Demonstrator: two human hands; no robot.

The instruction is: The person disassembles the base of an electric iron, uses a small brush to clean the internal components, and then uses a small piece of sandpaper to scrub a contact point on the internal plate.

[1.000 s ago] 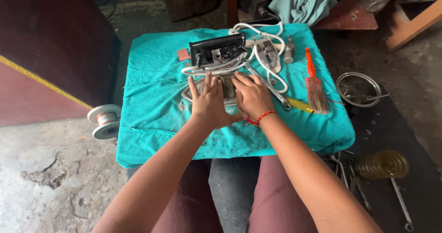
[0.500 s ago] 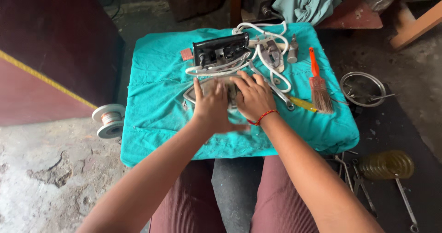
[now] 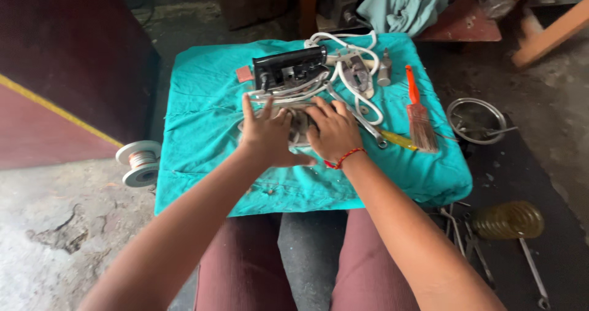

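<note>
Metal plate point(image 3: 299, 124) — crosswise under both hands

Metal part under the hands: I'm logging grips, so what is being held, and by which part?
Both hands, left hand and right hand, press on a grey metal part on the teal cloth, covering its top; the exact grip cannot be told.

A table draped in teal cloth point(image 3: 202, 120) is carrying a metal part point(image 3: 299, 122) under both hands, a black housing point(image 3: 289, 68) beyond them, a brush point(image 3: 419, 116) lying right.
</note>
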